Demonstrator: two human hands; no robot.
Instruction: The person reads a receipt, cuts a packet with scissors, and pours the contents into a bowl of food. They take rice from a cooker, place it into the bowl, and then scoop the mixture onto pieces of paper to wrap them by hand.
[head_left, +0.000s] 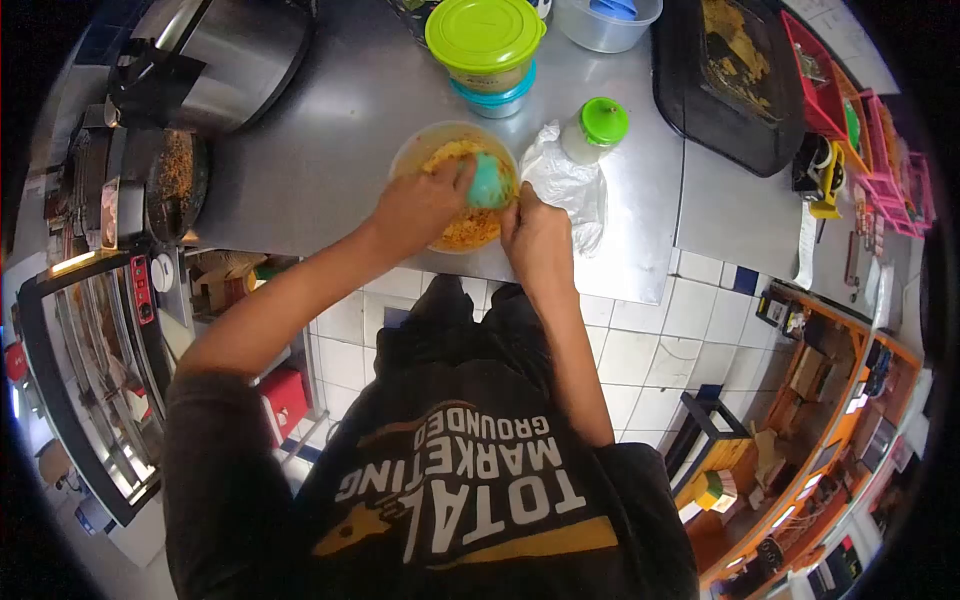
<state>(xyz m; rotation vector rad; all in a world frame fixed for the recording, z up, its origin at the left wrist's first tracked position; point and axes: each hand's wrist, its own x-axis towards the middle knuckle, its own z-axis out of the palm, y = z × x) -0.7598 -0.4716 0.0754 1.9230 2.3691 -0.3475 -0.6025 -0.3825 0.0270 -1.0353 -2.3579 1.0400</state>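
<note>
A round translucent tub [403, 165] stands near the front edge of the metal counter, holding crumbly orange-yellow food [468, 232]. My left hand [425, 205] reaches in from the left, fingers closed round a mint-green cup-like scoop [488, 182], which is slightly blurred and sits over the food. At the tub's right side, my right hand [537, 232] is closed on the rim, its thumb along the edge. Just right of the tub lies a crumpled clear plastic bag [575, 195], with a green-lidded jar [603, 125] beside it.
Behind the tub stand stacked containers with a lime-green lid [485, 35]. A clear bowl [605, 28] and a black tray [725, 90] are at the back right. A big steel pot [215, 65] and a dark pan [175, 185] occupy the left.
</note>
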